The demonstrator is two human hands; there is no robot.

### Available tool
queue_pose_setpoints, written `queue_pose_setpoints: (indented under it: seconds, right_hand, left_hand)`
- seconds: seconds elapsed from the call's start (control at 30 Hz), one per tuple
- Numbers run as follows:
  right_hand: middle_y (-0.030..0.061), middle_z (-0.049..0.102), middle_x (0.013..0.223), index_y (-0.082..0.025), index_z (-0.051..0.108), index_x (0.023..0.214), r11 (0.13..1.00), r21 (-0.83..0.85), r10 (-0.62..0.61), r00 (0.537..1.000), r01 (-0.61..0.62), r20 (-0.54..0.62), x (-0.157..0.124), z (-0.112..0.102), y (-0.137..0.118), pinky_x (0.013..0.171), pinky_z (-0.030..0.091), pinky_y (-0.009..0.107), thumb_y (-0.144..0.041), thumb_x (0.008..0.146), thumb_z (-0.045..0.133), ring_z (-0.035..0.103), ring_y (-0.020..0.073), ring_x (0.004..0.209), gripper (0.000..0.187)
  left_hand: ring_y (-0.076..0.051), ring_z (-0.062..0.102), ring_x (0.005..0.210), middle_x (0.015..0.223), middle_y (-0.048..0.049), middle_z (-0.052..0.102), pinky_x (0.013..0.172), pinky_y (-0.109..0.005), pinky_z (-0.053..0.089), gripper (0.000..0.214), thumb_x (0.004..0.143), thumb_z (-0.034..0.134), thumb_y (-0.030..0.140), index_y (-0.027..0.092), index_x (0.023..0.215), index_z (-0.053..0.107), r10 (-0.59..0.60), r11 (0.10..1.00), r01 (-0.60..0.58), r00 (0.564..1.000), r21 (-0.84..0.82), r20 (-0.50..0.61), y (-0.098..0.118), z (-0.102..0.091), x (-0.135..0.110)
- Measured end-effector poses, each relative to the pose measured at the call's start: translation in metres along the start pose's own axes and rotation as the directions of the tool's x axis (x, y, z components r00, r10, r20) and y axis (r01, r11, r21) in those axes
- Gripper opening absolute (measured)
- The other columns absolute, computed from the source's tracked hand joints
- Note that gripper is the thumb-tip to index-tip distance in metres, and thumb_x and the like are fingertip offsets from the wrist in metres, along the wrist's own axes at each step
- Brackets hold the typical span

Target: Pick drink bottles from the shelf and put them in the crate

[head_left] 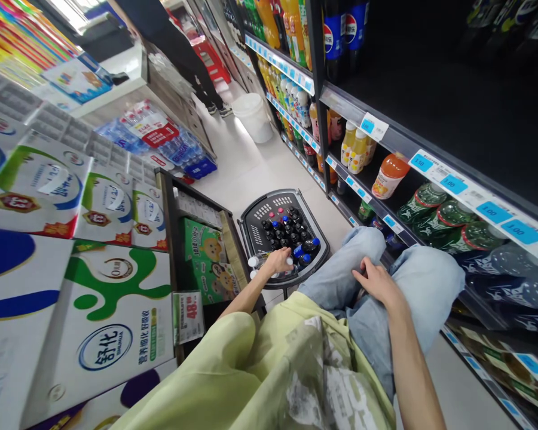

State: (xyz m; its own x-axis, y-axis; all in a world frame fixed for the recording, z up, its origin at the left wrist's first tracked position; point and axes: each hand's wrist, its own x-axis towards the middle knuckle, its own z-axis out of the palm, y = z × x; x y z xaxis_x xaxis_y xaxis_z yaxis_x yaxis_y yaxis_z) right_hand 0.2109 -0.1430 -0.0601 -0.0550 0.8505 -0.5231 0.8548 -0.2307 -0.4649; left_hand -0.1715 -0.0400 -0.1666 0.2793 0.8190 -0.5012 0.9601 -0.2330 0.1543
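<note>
At the centre of the frame, the left hand [278, 263] reaches over the near rim of a dark basket [253, 230], its forearm slanting up and to the right from the lower centre, knuckles uppermost and fingers curled in. It is at the white-capped bottles [253, 261] in the basket's lower left corner; the fingertips are hidden, so I cannot tell whether they close on one. Dark bottles [291, 227] stand packed beyond it, with blue-capped bottles [311, 245] lying just to its right. The right hand [376, 279], right of centre, comes up from the lower right with the wrist bent and hangs loosely open over the jeans [349, 263], thumb and forefinger parted, with hold of nothing that shows. The basket sits between the wooden edge of a display stand [233, 242] close on its left and the bent knees at its lower right. A narrow strip of floor [240, 170] separates its right rim from the drink shelves [452, 185], and wider floor opens above it, up to a white bucket [253, 116] at upper centre.
</note>
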Motion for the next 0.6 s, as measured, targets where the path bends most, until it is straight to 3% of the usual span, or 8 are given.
queue_pose_setpoints:
  seconds: [0.1,0.37,0.6]
  right_hand:
    - [0.0064,0.078,0.091,-0.025,0.056,0.116,1.0,0.001,0.0,1.0,0.0,0.011,0.0,0.0,0.0,0.083,0.044,0.034,-0.04,0.111,0.054,0.076,0.0305,0.097,0.016]
    - [0.0062,0.079,0.091,-0.025,0.055,0.114,1.0,-0.001,0.009,1.0,-0.009,0.021,0.002,0.001,0.0,0.083,0.044,0.035,-0.042,0.11,0.056,0.076,0.0307,0.096,0.017]
    - [0.005,0.079,0.09,-0.028,0.05,0.107,0.999,0.034,0.012,0.999,-0.013,0.03,0.004,0.0,-0.002,0.085,0.046,0.034,-0.041,0.11,0.057,0.077,0.0301,0.097,0.015]
  left_hand:
    - [-0.031,0.076,0.1,0.118,-0.0109,0.075,0.082,-0.035,0.053,0.035,0.076,0.083,0.032,0.022,0.106,0.067,-0.006,1.0,0.006,1.0,-0.005,-0.027,-0.016,-0.008,-0.002]
    - [-0.028,0.071,0.102,0.106,-0.0077,0.069,0.092,-0.034,0.054,0.032,0.07,0.081,0.027,0.021,0.095,0.062,-0.07,0.997,0.064,0.987,-0.047,-0.141,-0.088,-0.052,-0.005]
    - [-0.03,0.068,0.105,0.112,-0.0102,0.064,0.098,-0.037,0.056,0.037,0.069,0.081,0.026,0.02,0.099,0.061,-0.179,0.984,0.168,0.959,-0.064,-0.221,-0.123,-0.069,-0.011]
